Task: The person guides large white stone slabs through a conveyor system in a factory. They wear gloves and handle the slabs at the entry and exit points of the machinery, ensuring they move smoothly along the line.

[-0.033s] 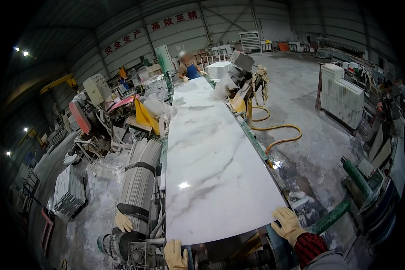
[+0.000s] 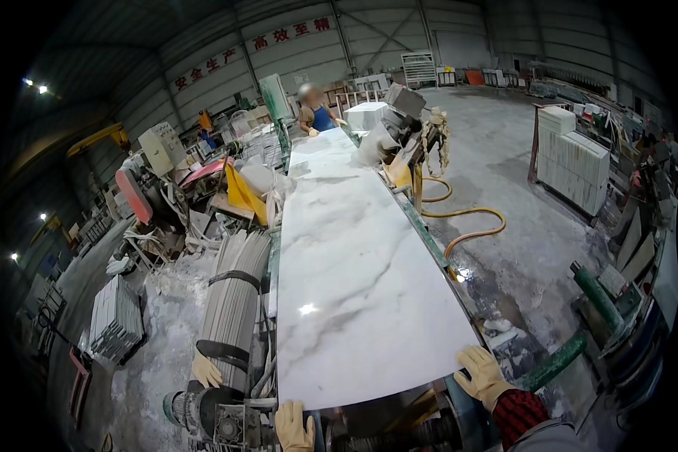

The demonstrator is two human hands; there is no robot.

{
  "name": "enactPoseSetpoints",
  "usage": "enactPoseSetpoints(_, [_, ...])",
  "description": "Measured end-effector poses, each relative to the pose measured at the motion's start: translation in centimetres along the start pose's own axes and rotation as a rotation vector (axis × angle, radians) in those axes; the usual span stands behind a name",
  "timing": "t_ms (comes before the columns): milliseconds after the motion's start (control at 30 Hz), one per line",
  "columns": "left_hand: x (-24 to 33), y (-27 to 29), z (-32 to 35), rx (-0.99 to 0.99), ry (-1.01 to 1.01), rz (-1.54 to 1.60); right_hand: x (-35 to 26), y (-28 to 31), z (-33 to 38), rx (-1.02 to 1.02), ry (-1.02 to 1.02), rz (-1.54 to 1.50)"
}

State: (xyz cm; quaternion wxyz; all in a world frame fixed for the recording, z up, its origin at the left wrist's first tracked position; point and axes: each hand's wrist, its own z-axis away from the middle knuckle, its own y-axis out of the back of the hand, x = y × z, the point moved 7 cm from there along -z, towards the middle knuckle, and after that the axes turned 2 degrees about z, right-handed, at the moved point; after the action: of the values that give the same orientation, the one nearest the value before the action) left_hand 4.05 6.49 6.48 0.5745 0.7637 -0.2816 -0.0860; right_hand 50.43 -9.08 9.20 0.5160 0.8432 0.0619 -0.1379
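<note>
A large white marble-look slab [image 2: 354,301] with grey veins lies lengthwise before me on a machine bed with green side rails. My right hand [image 2: 484,375], in a cream glove, rests at its near right corner with fingers stretched out. At the near left corner is my left hand [image 2: 294,428], gloved alike, its fingers extended upward by the slab's edge and the thumb apart. Neither hand wraps round anything. Another cream glove [image 2: 206,371] is beside the strapped bundle of strips [image 2: 233,301]; whether a hand is in it I cannot tell.
A person in a blue apron [image 2: 322,119] stands at the far end, a hand near another pale slab [image 2: 324,151]. Below left is a motor [image 2: 192,410]. A yellow hose [image 2: 474,215] curves over the floor at right. Stacked slabs [image 2: 572,166] stand farther right, a green pipe [image 2: 557,361] nearer.
</note>
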Motion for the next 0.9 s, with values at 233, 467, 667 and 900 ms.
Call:
enactPoseSetpoints(233, [0.4,0.6,0.1,0.028,-0.007,0.050,-0.5,0.6,0.3,0.077,0.040,0.003])
enactPoseSetpoints(467, [0.6,1.0,0.3,0.067,-0.033,0.054,-0.4,0.3,0.5,0.065,0.042,-0.008])
enactPoseSetpoints(667, [1.4,1.9,-0.2,-0.029,0.024,0.109,-0.4,0.4,0.7,0.049,0.021,0.011])
enactPoseSetpoints(900, [0.9,1.1,0.6,-0.005,0.007,-0.011,-0.3,0.2,1.2,0.043,0.014,0.013])
